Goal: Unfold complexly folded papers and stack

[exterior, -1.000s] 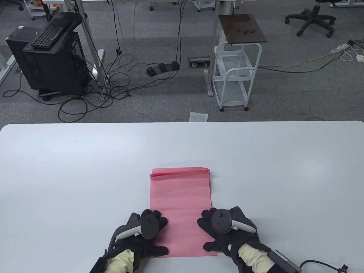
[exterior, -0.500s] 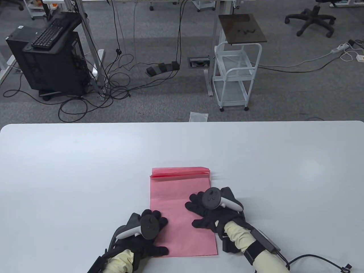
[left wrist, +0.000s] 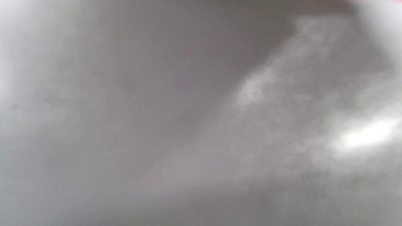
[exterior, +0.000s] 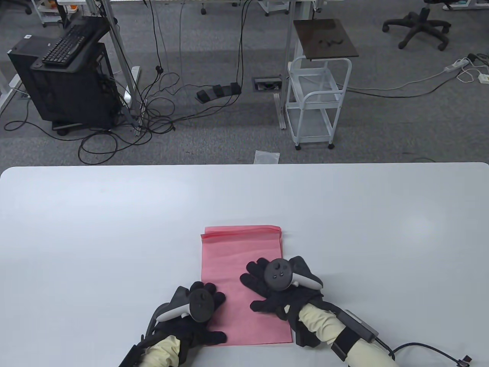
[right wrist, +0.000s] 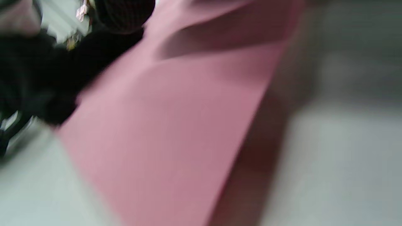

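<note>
- Table view: a pink paper (exterior: 244, 283) lies flat on the white table (exterior: 95, 229), near the front edge and about midway across. Its far end shows a narrow folded band with layered edges.
- Table view: the left hand (exterior: 198, 309) lies on the paper's near-left corner, fingers spread flat and the thumb reaching onto the sheet near the bottom edge; it presses and grips nothing. A dark tracker (exterior: 201, 304) sits on its back.
- Table view: the right hand (exterior: 275, 290) lies flat on the right half of the paper, farther up the sheet than the left one, fingers splayed and straight and pointing toward the far left. It also holds nothing. Its tracker (exterior: 280, 274) sits on top, and a cable (exterior: 428, 349) runs off from the wrist toward the lower right corner.
- Table view: beyond the table, on grey carpet, stand a white cart (exterior: 319, 101), a black computer tower (exterior: 63, 84) with a keyboard (exterior: 68, 44) on it, and an office chair (exterior: 418, 25).
- Left wrist view: only a grey blur; nothing can be made out, the hand included.
- Right wrist view: blurred; the pink paper (right wrist: 176, 125) runs diagonally across the pale table (right wrist: 339, 163), with a shaded crease near the top. Dark glove fabric shows at the upper left; which hand it belongs to I cannot tell.
</note>
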Demonstrator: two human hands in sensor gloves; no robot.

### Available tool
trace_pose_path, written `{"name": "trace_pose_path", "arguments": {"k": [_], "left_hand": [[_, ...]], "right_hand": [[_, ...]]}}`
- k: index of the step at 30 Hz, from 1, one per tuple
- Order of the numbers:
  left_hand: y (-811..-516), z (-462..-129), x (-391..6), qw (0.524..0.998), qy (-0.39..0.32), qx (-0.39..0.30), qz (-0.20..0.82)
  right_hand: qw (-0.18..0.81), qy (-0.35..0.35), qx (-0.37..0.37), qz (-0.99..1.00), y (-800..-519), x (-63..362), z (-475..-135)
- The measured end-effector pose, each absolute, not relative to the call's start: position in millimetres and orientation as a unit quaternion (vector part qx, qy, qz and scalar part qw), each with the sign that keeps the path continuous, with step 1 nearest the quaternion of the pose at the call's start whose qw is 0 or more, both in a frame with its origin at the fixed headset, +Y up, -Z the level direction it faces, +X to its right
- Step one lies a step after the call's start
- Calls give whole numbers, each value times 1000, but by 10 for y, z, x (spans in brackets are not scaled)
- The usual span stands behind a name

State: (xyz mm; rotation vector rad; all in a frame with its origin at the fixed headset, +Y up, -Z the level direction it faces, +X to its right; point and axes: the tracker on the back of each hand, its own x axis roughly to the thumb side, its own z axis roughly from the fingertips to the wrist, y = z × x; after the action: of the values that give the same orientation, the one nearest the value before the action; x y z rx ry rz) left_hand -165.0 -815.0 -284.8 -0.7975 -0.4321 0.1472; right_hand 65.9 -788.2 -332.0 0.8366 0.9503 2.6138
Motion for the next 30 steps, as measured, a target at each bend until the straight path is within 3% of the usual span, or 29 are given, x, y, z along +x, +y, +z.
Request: {"name": "trace_pose_path", "arguments": {"k": [2,4,10,19,25,27,30], "left_hand": [[-8150,-2846,-1649,896,-208,-385,71],[-8150,-2847,-1648,896,-209,-386,72],[-8150,-2847,-1646,896,-209,-385,72],[-8149,-2850,-1646,896,-209,-384,73],[-8145,-2850,-1644,898,-207,-382,72],[-8145,-2849,-1645,898,-206,-382,72],[-8145,-2850,-1645,898,-207,-382,75]], "right_hand": [[72,314,298,899,-7910,578,-3359],[85,332,281,896,-7950,529,-3499],[160,351,175,906,-8026,647,-4147],[207,335,42,918,-8010,1007,-4601],[206,333,43,919,-7919,966,-4612],[168,297,68,937,-7819,938,-4530],[201,222,144,943,-7636,909,-4276]]}}
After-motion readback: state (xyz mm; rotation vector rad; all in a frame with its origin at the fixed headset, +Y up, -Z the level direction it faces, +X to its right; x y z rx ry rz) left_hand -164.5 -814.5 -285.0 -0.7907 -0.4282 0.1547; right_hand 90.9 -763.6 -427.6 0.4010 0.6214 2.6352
